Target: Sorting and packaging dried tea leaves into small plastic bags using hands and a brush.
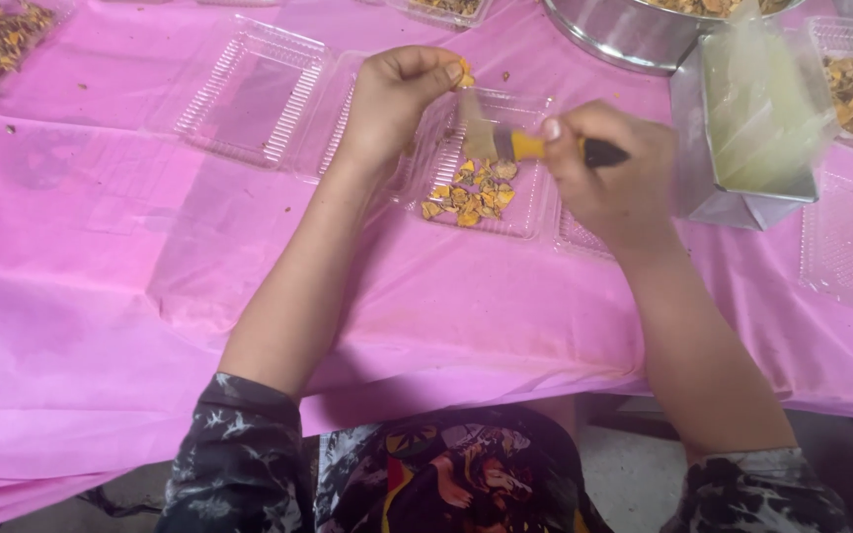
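- My left hand [392,99] pinches a small orange piece [463,73] at the fingertips, above the clear tray [535,212].
- My right hand [609,173] is clamped on a knife [530,146], blade over the tray.
- Orange chips [471,195] lie piled in that tray on the pink cloth [81,296].

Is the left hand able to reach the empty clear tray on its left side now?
Probably yes. The left hand is just beside the empty clear tray, with only bare pink tablecloth between, but its fingers already pinch a small yellow piece.
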